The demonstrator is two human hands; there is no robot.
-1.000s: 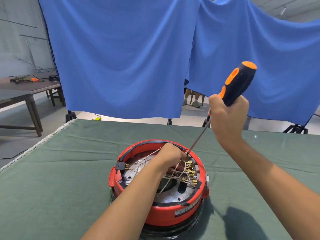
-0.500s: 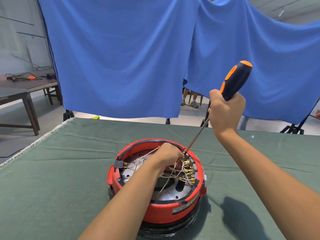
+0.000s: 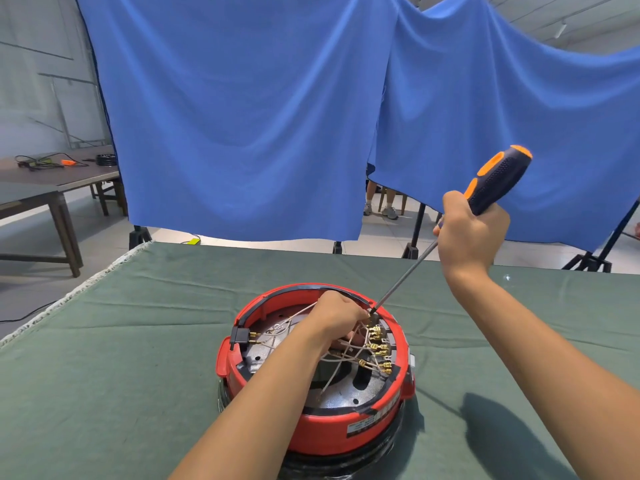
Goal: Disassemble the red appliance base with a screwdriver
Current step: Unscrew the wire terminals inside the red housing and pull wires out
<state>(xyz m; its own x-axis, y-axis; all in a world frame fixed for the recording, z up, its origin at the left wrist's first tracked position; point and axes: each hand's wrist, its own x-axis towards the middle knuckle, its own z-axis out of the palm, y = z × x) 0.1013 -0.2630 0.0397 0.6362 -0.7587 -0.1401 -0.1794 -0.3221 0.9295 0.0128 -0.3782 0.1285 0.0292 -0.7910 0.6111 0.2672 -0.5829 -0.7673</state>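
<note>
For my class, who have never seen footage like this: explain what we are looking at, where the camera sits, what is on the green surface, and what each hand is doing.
There is no machine here: a person works with two bare hands, and the single camera is worn on the person's head, looking forward and down, so both forearms reach in from the bottom edge. On the green cloth-covered table sits a round red appliance base, opened so that its metal plate, pale wires and brass connectors show. The right hand grips the orange and dark handle of a long screwdriver, whose tip reaches down to the far inner rim of the base. The left hand rests inside the base among the wires, near the tip; whether it pinches a wire cannot be seen. Blue curtains hang behind the table.
</note>
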